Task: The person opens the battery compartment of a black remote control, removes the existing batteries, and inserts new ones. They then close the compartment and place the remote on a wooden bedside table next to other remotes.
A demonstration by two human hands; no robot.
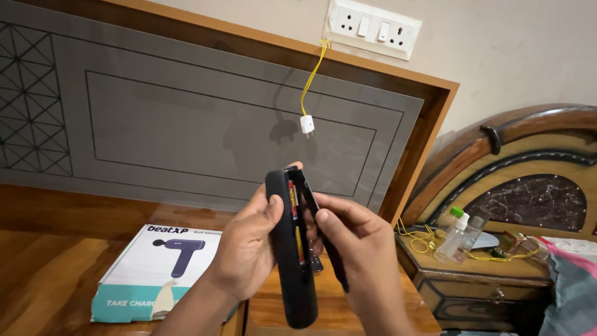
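Note:
My left hand grips a long black remote control, held upright with its back toward me. Its battery bay is open and batteries with red and yellow wrapping sit inside. My right hand holds the narrow black battery cover, pinched between thumb and fingers. The cover's top end rests against the upper edge of the bay, and its lower end angles away to the right. Both hands are raised above a brown wooden surface.
A white and teal product box showing a massage gun lies at lower left. A yellow cable with a white plug hangs from a wall switchboard. Clear bottles and small clutter stand on a carved side table at right.

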